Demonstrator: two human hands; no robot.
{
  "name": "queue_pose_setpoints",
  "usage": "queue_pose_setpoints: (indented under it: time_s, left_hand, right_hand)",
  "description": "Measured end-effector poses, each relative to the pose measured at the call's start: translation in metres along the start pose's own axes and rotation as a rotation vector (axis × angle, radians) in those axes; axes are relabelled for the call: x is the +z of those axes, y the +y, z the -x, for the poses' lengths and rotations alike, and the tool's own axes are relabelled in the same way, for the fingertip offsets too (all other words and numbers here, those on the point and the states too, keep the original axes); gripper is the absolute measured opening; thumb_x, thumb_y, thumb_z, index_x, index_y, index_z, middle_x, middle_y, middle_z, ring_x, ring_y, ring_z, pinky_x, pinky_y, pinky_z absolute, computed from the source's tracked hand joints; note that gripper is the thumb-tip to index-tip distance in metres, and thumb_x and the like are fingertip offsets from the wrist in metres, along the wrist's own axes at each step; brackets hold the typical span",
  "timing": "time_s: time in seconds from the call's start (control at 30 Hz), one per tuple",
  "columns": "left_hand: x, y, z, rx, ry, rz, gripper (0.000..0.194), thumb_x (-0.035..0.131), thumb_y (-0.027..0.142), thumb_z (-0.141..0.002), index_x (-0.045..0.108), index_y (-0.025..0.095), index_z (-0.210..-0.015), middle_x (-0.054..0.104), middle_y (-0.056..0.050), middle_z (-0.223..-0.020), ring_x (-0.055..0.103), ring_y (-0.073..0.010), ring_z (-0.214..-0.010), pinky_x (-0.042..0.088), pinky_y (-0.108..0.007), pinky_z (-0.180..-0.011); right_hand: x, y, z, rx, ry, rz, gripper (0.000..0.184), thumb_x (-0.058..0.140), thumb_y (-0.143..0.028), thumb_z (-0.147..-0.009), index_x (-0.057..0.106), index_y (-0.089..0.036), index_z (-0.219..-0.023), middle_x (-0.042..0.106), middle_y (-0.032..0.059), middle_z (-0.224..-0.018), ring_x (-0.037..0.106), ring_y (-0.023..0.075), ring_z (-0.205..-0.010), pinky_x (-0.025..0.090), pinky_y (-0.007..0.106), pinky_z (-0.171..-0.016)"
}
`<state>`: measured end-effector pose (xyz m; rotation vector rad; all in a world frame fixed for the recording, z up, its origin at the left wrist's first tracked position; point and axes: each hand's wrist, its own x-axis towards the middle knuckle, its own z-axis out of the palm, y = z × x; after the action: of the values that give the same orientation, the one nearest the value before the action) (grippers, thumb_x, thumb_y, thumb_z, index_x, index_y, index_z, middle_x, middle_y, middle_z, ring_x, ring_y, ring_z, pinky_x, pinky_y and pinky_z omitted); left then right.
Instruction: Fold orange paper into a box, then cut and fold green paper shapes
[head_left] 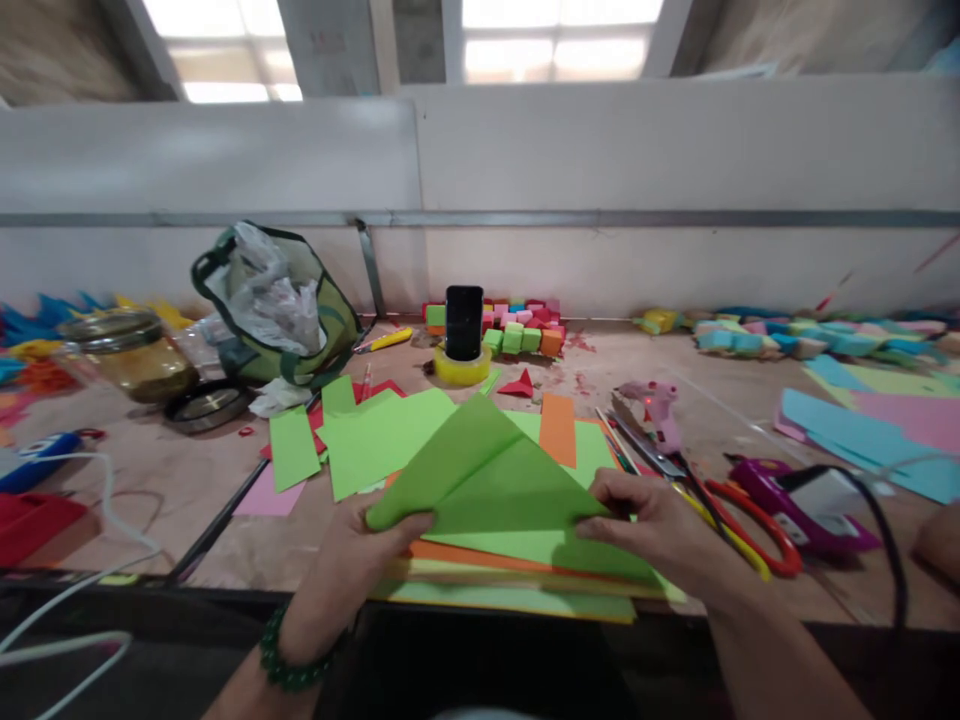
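Observation:
A sheet of green paper [495, 480], creased and folded to a point at its top, is held up between both hands. My left hand [371, 545] pinches its left corner, thumb in front. On the opposite side my right hand [637, 515] grips the right corner between thumb and fingers. Beneath it lies a stack of coloured paper [525, 600] in green, orange and yellow at the table's front edge. Loose green sheets [390, 430] spread behind the left side, and an orange strip [557, 430] lies behind the right.
Scissors [757, 530], a pink glue gun [658, 410] and a purple power strip [802, 510] with cables lie to the right. A phone [463, 322] stands in a yellow tape roll [461, 370]. Leftward are a green bag [330, 320], a glass jar [131, 350] and a yellow cutter [386, 340].

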<state>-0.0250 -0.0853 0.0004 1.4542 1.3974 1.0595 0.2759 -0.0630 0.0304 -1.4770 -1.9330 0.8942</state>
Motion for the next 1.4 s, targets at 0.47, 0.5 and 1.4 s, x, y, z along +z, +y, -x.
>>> queue_pose_setpoints:
  time_s: [0.47,0.5,1.4]
  left_hand:
    - [0.009,0.013,-0.011,1.011,-0.130,-0.960,0.023,0.057,0.007,-0.080,0.067,0.017,-0.098,0.069,-0.005,-0.089,0.058,-0.0228,-0.088,0.043,-0.040,-0.081]
    - [0.009,0.008,-0.011,0.901,-0.216,-0.947,0.027,0.059,0.005,-0.076,0.068,0.018,-0.098,0.069,-0.005,-0.091,0.058,-0.0226,-0.088,0.044,-0.040,-0.082]
    - [0.004,-0.002,-0.026,0.150,-0.321,-0.637,0.036,0.051,0.037,-0.088,0.051,0.018,-0.057,0.049,0.001,-0.066,0.050,-0.0148,-0.066,0.034,-0.027,-0.061]
  right_hand:
    - [0.027,-0.004,0.004,-0.772,0.108,0.352,0.033,0.054,-0.001,-0.073,0.069,-0.021,-0.095,0.073,0.0070,-0.097,0.061,0.0226,-0.097,0.053,0.037,-0.082]
    - [0.034,0.004,0.006,-0.713,0.064,0.346,0.038,0.052,0.001,-0.069,0.069,-0.020,-0.095,0.073,0.0071,-0.096,0.061,0.0224,-0.096,0.054,0.036,-0.080]
    - [0.049,0.008,0.019,0.178,0.089,0.046,0.033,0.061,-0.047,-0.077,0.055,-0.021,-0.096,0.036,-0.0090,-0.051,0.038,0.0121,-0.048,0.030,0.024,-0.047]
